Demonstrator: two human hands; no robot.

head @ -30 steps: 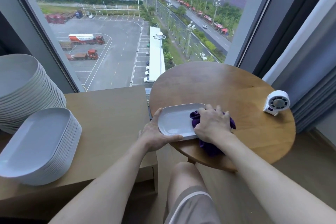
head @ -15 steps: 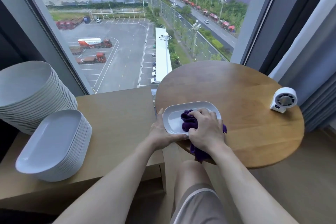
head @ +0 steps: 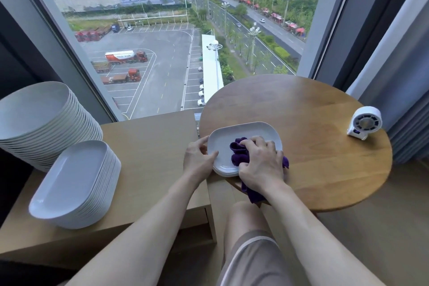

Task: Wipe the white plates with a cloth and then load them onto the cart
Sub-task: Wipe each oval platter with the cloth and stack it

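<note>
One white plate (head: 251,131), left hand (head: 197,158) tight on its rim, right hand (head: 262,165) tight around purple cloth (head: 239,157).

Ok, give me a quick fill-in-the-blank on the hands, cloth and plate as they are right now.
1. The right hand presses a ____ cloth onto the plate.
2. The left hand grips the plate at its ____ side.
3. The plate lies on a ____ wooden table.
4. A small white fan stands near the table's ____ edge.

Missing words: purple; left; round; right.
</note>
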